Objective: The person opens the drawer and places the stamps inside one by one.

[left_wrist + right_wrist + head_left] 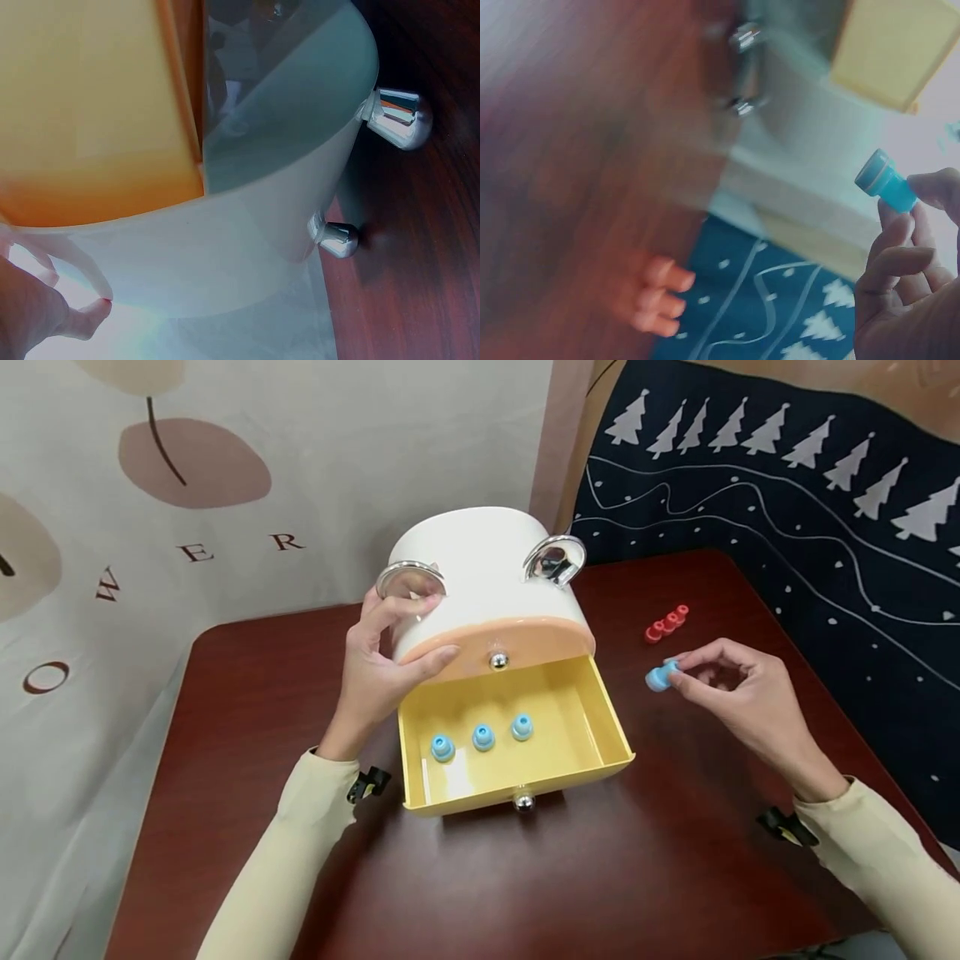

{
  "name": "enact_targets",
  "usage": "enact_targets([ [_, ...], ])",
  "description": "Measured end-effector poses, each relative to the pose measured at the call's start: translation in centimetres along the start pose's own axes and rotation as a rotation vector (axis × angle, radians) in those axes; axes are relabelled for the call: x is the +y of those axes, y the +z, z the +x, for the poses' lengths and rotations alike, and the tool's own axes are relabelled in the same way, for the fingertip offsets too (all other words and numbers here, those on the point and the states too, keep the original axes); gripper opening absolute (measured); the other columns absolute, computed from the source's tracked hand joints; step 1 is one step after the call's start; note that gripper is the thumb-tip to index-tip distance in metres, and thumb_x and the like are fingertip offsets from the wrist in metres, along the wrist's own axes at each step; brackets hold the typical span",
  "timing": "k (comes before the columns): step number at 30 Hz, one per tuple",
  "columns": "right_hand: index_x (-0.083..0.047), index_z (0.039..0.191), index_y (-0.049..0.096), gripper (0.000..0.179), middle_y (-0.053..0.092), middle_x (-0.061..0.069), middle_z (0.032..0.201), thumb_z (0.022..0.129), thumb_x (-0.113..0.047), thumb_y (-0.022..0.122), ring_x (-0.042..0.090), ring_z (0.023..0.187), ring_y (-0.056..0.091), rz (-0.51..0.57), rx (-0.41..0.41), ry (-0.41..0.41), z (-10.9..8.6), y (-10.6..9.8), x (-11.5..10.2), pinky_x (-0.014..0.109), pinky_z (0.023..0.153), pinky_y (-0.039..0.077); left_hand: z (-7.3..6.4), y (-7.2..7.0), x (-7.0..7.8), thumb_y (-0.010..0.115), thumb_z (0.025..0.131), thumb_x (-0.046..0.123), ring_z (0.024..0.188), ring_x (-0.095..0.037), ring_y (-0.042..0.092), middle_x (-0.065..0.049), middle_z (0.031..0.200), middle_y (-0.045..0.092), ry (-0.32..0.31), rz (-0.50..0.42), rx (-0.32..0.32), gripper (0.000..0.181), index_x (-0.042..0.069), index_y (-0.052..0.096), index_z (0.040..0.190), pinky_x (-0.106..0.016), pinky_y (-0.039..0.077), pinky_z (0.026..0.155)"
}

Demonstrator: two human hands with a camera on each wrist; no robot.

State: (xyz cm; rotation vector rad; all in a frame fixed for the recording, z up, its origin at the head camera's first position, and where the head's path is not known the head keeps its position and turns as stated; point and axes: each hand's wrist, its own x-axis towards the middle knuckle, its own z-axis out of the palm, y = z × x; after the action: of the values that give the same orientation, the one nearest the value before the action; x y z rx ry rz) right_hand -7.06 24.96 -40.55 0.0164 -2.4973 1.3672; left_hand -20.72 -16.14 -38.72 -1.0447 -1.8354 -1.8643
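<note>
A white rounded box (472, 543) with an orange upper front and silver ear-like loops stands on the table. My left hand (382, 652) holds its left side, thumb on the orange front and fingers near the left loop. Below, a yellow drawer (611, 714) is pulled out. Inside it stand three small blue stepped pieces, shaped like little stamps, in a slanting row toward the left. Right of the drawer, my right hand (750, 702) pinches a matching blue stamp-like piece (885, 182) between thumb and fingers, raised off the table.
Several red pieces (667, 623) of similar shape are lined up on the dark red table (247, 710), beyond my right hand. Silver knobs stick out from the orange front and the drawer. A pale cloth (337, 460) and a dark tree-patterned cloth (825, 543) hang behind the table.
</note>
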Motion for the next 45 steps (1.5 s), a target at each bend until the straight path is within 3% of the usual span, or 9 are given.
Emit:
enact_targets([
  [8,-0.005,0.106,0.08,0.02,0.079,0.006,0.107,0.09,0.006,0.086,0.018,0.067,0.058,0.11,-0.059,-0.12,-0.2,0.9,-5.2,0.022,0.055,0.047,0.6,-0.2,0.1,0.095,0.079,0.009,0.135,-0.034,0.047,-0.013,0.13,0.069,-0.021,0.012,0.007,0.048,-0.004,0.076,0.122,-0.034,0.049,0.1],
  [12,-0.01,0.105,0.082,0.026,0.08,0.003,0.11,0.088,0.008,0.088,0.017,0.066,0.055,0.11,-0.14,-0.204,0.0,2.2,-6.9,0.025,0.054,0.044,0.7,-0.2,0.1,0.094,0.078,0.007,0.134,-0.033,0.046,-0.012,0.129,0.07,-0.022,0.005,0.012,0.048,-0.005,0.076,0.121,-0.034,0.05,0.098],
  [15,-0.02,0.102,0.083,0.024,0.08,-0.006,0.107,0.089,-0.002,0.091,0.017,0.065,0.052,0.041,-0.201,-0.233,0.5,3.3,-7.7,0.027,0.054,0.041,0.7,-0.2,0.1,0.094,0.078,0.004,0.135,-0.032,0.045,-0.013,0.128,0.07,-0.025,0.0,0.019,0.047,-0.004,0.076,0.121,-0.034,0.05,0.098],
  [18,-0.027,0.098,0.083,0.018,0.076,-0.012,0.092,0.09,-0.013,0.093,0.016,0.062,0.05,-0.073,-0.251,-0.236,1.1,4.2,-8.1,0.028,0.052,0.038,0.6,-0.2,0.0,0.095,0.077,0.005,0.136,-0.031,0.045,-0.012,0.13,0.07,-0.037,0.007,0.015,0.048,-0.003,0.076,0.122,-0.034,0.05,0.097],
  [22,-0.027,0.097,0.084,0.015,0.062,-0.011,0.072,0.09,-0.019,0.094,0.015,0.059,0.048,-0.214,-0.334,-0.233,1.8,5.1,-8.4,0.029,0.051,0.036,0.3,-0.3,0.0,0.094,0.078,0.008,0.137,-0.032,0.044,-0.01,0.13,0.07,-0.051,0.031,0.001,0.05,-0.004,0.076,0.122,-0.034,0.049,0.097],
  [27,-0.026,0.096,0.084,0.014,0.047,-0.009,0.062,0.089,-0.023,0.095,0.014,0.058,0.042,-0.325,-0.433,-0.227,2.4,5.8,-8.8,0.031,0.051,0.032,0.1,-0.2,-0.3,0.093,0.079,0.005,0.137,-0.032,0.043,-0.01,0.129,0.071,-0.044,0.024,-0.008,0.048,-0.005,0.075,0.122,-0.035,0.049,0.098],
  [35,-0.028,0.091,0.084,0.015,0.069,-0.016,0.074,0.088,-0.017,0.094,0.012,0.058,0.041,-0.41,-0.531,-0.242,3.3,6.7,-9.0,0.032,0.054,0.033,0.3,-0.1,0.0,0.094,0.078,0.005,0.137,-0.032,0.044,-0.011,0.134,0.067,-0.049,0.013,-0.011,0.05,-0.003,0.076,0.123,-0.035,0.05,0.097],
  [41,-0.026,0.092,0.085,0.011,0.065,-0.014,0.07,0.089,-0.021,0.094,0.014,0.058,0.044,-0.472,-0.57,-0.23,3.4,7.1,-9.7,0.031,0.052,0.032,0.1,-0.4,0.1,0.095,0.078,0.008,0.136,-0.033,0.044,-0.013,0.131,0.069,-0.05,0.02,-0.001,0.05,-0.004,0.076,0.122,-0.035,0.049,0.099],
  [45,-0.024,0.098,0.085,0.013,0.053,-0.011,0.062,0.089,-0.022,0.094,0.012,0.057,0.042,-0.468,-0.466,-0.273,2.5,6.6,-9.9,0.03,0.051,0.032,0.1,-0.5,0.0,0.094,0.078,0.007,0.135,-0.032,0.045,-0.013,0.132,0.068,-0.052,0.014,0.004,0.048,-0.003,0.076,0.122,-0.035,0.05,0.097],
])
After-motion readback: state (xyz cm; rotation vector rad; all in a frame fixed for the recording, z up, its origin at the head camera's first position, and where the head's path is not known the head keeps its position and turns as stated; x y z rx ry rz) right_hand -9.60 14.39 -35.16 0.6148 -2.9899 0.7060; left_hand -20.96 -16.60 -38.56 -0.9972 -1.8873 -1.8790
